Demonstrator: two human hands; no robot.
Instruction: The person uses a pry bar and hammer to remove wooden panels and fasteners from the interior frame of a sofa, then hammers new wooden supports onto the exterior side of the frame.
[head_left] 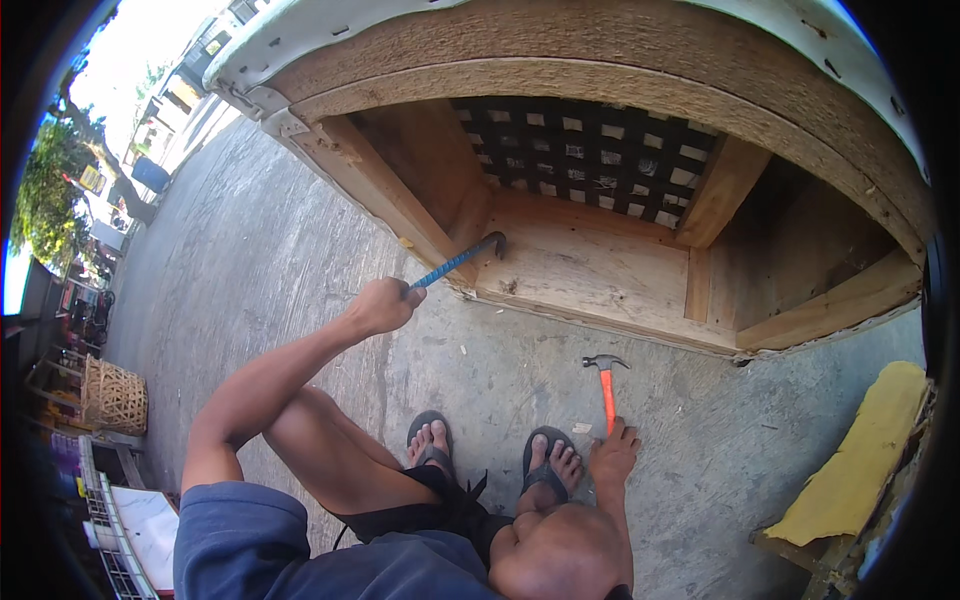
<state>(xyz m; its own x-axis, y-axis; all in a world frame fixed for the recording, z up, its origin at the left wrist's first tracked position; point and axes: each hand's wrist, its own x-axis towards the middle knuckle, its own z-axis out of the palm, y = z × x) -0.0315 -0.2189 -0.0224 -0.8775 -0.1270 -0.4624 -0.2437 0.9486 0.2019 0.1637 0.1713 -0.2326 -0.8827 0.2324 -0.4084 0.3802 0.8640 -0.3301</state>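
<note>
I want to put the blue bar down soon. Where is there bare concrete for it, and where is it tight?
Bare concrete lies left of the left hand, and more between the wooden frame and yellow foam. It is tight around the feet, right hand and hammer.

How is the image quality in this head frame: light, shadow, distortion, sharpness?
Head view: hard daylight, sky blown out at upper left; the wooden crate has a deeply shadowed interior at right; fisheye bends its straight edges, and the corners are vignetted black; the left hand on the blue-handled bar and the right hand on the hammer look sharp.
</note>
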